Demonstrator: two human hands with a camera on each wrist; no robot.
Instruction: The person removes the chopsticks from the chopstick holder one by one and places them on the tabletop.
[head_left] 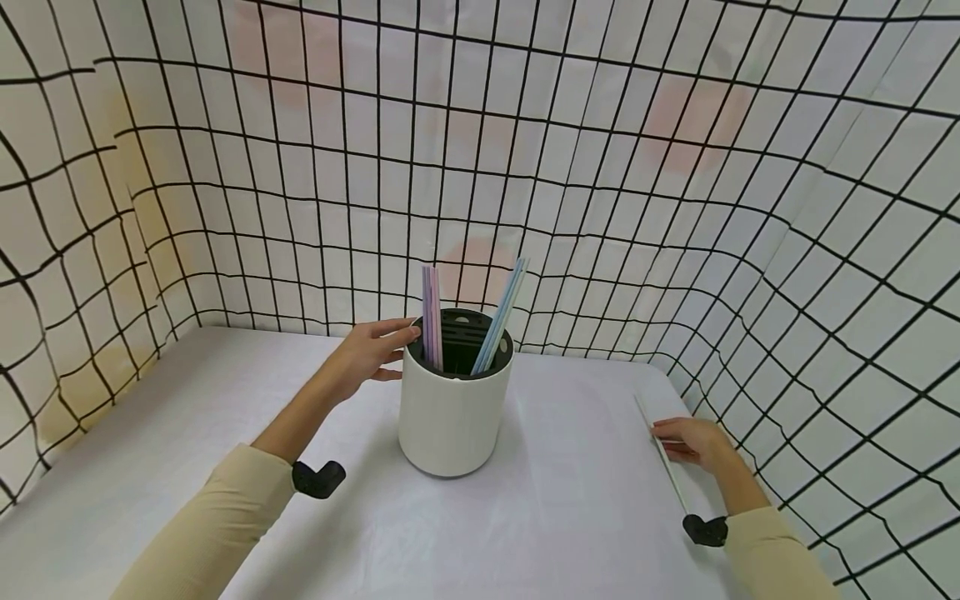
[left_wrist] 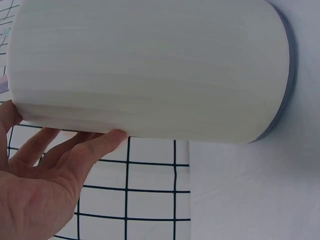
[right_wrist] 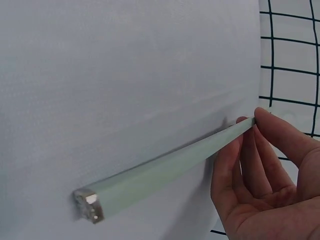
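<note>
A white cylindrical utensil holder [head_left: 453,425] with a black divided top stands upright on the white table. Purple and pink chopsticks [head_left: 432,317] lean at its left, pale blue ones [head_left: 498,321] at its right. My left hand [head_left: 371,354] touches the holder's left side, its thumb at the rim and its other fingers spread along the wall; in the left wrist view, fingertips [left_wrist: 117,135] rest against that wall. Far to the right, my right hand [head_left: 693,442] pinches a pale green chopstick [right_wrist: 165,175] between thumb and fingers. Its silvery square end points toward the wrist camera, close over the table.
A black wire grid [head_left: 480,167] rises behind the table [head_left: 570,500] and along both sides, with white sheeting behind it. The right hand is close to the right-hand grid. A black strap piece [head_left: 318,479] sits at the left wrist and another [head_left: 705,530] at the right.
</note>
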